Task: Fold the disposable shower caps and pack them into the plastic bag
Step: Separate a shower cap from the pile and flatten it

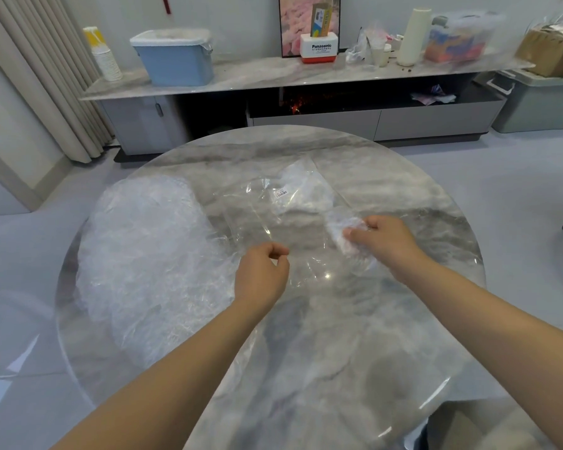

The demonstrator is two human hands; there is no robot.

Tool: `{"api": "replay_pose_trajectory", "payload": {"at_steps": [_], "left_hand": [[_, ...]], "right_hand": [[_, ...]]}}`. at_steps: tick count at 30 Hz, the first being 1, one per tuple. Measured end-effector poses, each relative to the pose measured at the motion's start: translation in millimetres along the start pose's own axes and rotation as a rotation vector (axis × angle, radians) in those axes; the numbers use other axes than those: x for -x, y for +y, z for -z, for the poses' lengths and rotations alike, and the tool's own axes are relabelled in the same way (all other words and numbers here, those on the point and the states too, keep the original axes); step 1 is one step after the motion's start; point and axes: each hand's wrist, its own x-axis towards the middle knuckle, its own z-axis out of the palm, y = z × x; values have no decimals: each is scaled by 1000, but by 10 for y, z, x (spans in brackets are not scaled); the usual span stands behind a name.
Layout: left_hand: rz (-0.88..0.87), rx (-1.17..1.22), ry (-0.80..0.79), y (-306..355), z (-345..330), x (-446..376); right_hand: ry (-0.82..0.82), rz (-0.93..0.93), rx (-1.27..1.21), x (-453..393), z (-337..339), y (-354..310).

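Lower centre of frame: both forearms reach in over the round grey marble-pattern table [306, 368].

Left hand [262, 274], just left of centre: fingers [278, 251] curled, thumb and forefinger pinched together, apparently on the near edge of the clear flat plastic bag [290, 219]. Film is too transparent to confirm contact.

Right hand [387, 243], right of centre: fingers clamped on a small crumpled wad of clear shower cap [345, 233], held right at the bag's right side. Cannot tell if it is inside the mouth or on top.

Left of frame: big loose heap of clear crinkly unfolded shower caps [143, 261] lying on the table, just beside the bag.

Bag runs from centre toward upper centre, small white barcode label [281, 193] at its far end.

Handling, my read:
- Caps look near weightless, limp, springy; a fold probably reopens unless pinched or pressed flat.
- Film is likely slick and may cling; bag walls may stick shut.
- Thin, so it probably tears if yanked.
- Best hold: cap by its gathered elastic rim; bag by one lip of the mouth, lifted clear.
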Motion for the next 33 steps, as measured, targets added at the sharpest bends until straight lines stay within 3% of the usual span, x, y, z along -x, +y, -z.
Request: {"api": "replay_pose_trajectory", "payload": {"at_steps": [3,8,11,14,17,20,27,29,33], "left_hand": [[-40,-205,-4,-101,-78,-64],[-194,-528,37,-239,-181,-165],[-195,-739,23,-312,-256,-206],[-233,-853,144,-329,-335,-254],[-186,-820,42,-319,-397,-314],[-214,-825,44,-309,-440,-345],[-199,-302,143,-235,-322,-318],[-228,-261,131,-208,-289,-256],[-267,-238,110,-156,-273,-162]], "right_hand": [[-20,-26,62,-82,-37,37],[-215,-113,246,-146,-171,78],[-317,-168,280,-149,-212,140],[-395,-199,295,-123,-238,177],[-463,-205,339,-110,-288,205],[-467,-204,350,-127,-318,234],[-468,-289,304,-183,-400,288],[-410,-392,157,-204,-479,265],[-293,-573,-490,-352,-698,258]]}}
